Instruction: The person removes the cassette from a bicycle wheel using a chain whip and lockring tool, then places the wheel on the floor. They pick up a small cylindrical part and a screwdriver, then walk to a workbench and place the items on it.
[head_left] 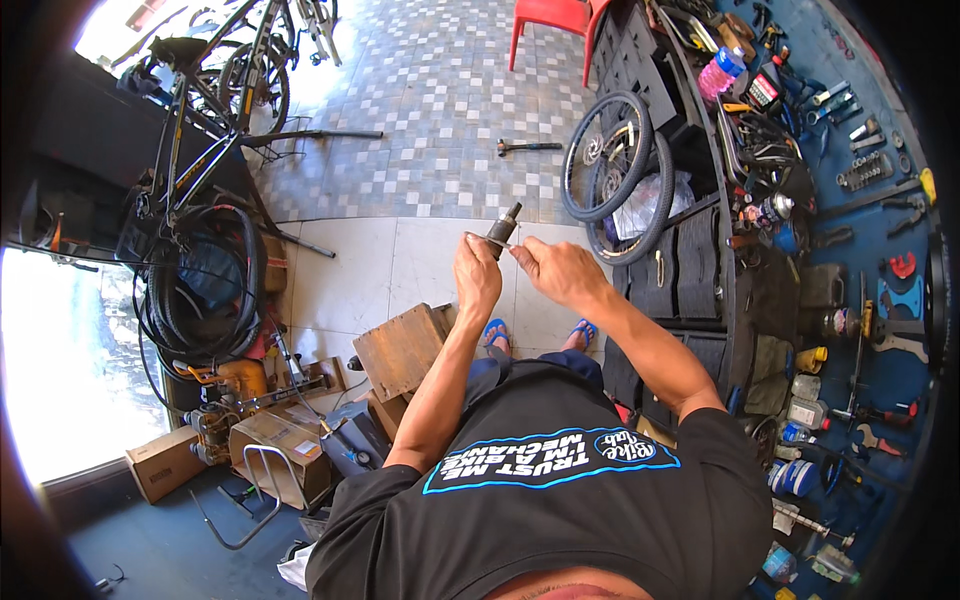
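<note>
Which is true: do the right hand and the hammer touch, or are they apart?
Apart: the head view shows tiled floor between the right hand and the hammer.

The left forearm [440,385] and right forearm [655,350] are extended far forward; left hand [478,276] and right hand [561,272] are held curled, close together.

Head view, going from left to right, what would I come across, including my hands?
Black bicycle → wooden box → left hand → dark cylindrical part → right hand → pink bottle with a blue cap → red tool on the blue wall.
</note>
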